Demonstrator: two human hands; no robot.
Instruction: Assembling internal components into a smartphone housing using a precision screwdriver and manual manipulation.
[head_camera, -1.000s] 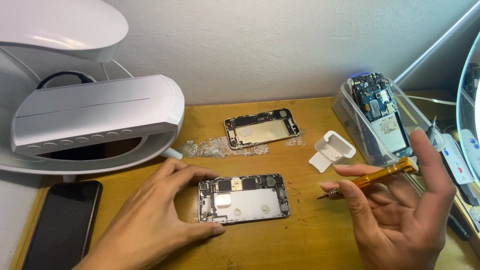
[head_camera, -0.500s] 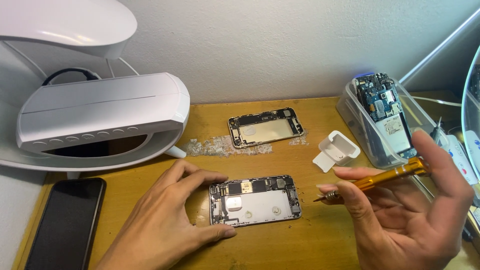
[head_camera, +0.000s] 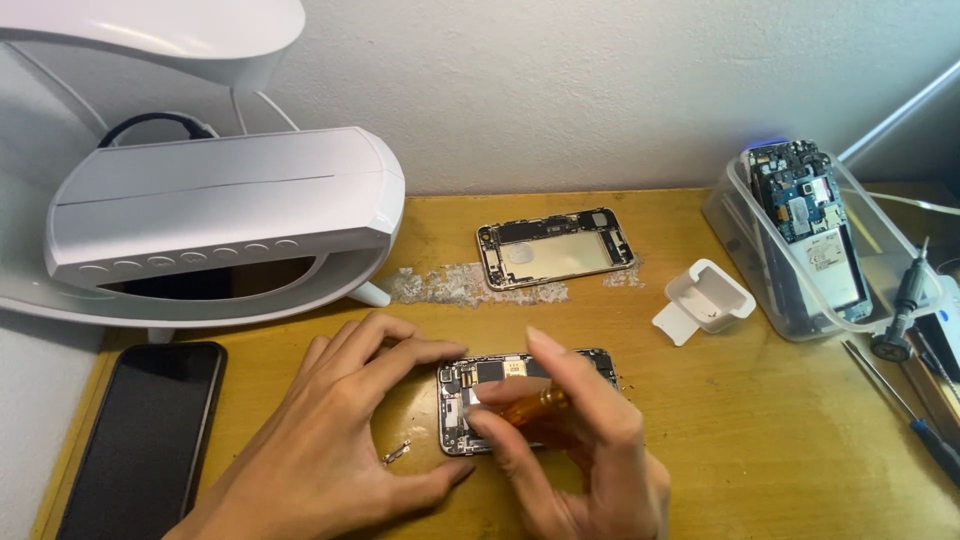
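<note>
An opened phone body (head_camera: 510, 378) with bare circuit parts lies on the wooden table (head_camera: 700, 420) in front of me. My left hand (head_camera: 330, 440) rests on the table at its left end, thumb and fingers spread around that end. My right hand (head_camera: 575, 440) holds an orange-handled screwdriver (head_camera: 525, 408) over the phone body and covers its right half. The tip is hidden by my fingers. A small metal bracket (head_camera: 397, 453) lies on the table between my left thumb and fingers.
A second opened phone shell (head_camera: 555, 247) lies further back beside glass crumbs (head_camera: 450, 285). A black phone (head_camera: 145, 440) lies at left under a white lamp unit (head_camera: 225, 215). A small white tray (head_camera: 705, 300), a clear bin (head_camera: 740, 240) with circuit boards and loose screwdrivers (head_camera: 905, 300) sit at right.
My right hand has moved left with the screwdriver, from beside the phone body to over it. My left hand stays at the phone's left end. The view has shifted slightly.
</note>
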